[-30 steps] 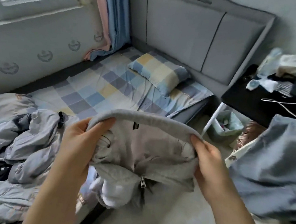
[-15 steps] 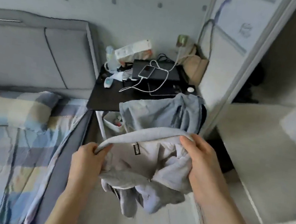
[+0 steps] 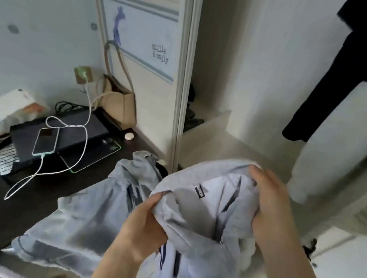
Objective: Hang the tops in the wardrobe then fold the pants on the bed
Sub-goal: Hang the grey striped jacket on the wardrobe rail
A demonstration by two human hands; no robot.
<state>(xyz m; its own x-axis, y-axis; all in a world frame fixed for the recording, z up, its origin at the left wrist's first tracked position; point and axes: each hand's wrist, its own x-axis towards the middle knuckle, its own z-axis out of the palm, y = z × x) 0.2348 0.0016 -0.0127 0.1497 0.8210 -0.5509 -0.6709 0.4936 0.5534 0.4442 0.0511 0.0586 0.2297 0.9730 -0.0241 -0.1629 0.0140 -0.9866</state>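
Note:
I hold a light grey zip-up top (image 3: 205,214) bunched in front of me, its black neck label showing. My left hand (image 3: 145,229) grips its left edge and my right hand (image 3: 269,204) grips the right side of the collar. The open wardrobe (image 3: 255,78) stands just beyond, with a dark garment (image 3: 340,73) and a white garment (image 3: 347,127) hanging inside at the right. Another pale blue-grey garment (image 3: 88,217) lies draped over the dark side table at the lower left.
The dark side table (image 3: 5,206) carries a phone (image 3: 45,141) on a white charging cable, a black laptop and a box. A beige bag (image 3: 118,104) hangs against the wardrobe's sliding door (image 3: 145,29). A low shelf sits inside the wardrobe.
My view has swung right from the bed to the side table and open wardrobe. Both hands have kept hold of the grey top and carried it toward the wardrobe.

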